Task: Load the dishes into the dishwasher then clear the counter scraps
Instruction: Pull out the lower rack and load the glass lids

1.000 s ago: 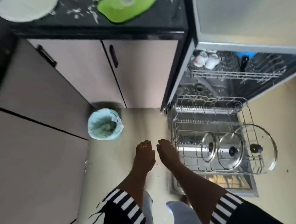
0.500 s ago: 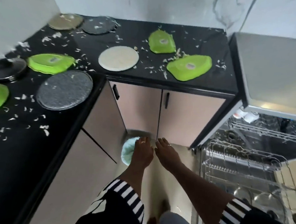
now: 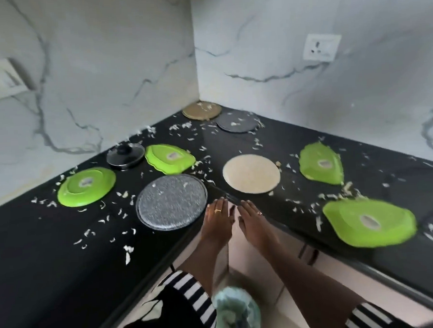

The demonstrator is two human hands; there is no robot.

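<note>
Dishes lie face down on the black L-shaped counter [image 3: 40, 261]. A grey speckled plate [image 3: 171, 202] sits nearest, just left of my left hand [image 3: 217, 224]. A cream plate [image 3: 251, 173] lies beyond my right hand [image 3: 254, 223]. Green plates rest at the left [image 3: 86, 186], the middle [image 3: 169, 158], the right [image 3: 321, 164] and the near right [image 3: 369, 221]. A black lid [image 3: 126, 155], a tan plate [image 3: 202, 110] and a dark grey plate [image 3: 238, 121] sit farther back. White scraps [image 3: 108, 217] litter the counter. Both hands are flat, side by side, holding nothing, at the counter's inner corner.
A bin with a pale green liner [image 3: 234, 313] stands on the floor below my arms. Beige cabinet doors [image 3: 256, 269] run under the counter. Marble walls carry a socket [image 3: 321, 47] at the right and a switch plate [image 3: 1, 79] at the left.
My view has swung up from the open dishwasher and floor to the counter corner. Both hands stay side by side and empty, now reaching the counter edge.
</note>
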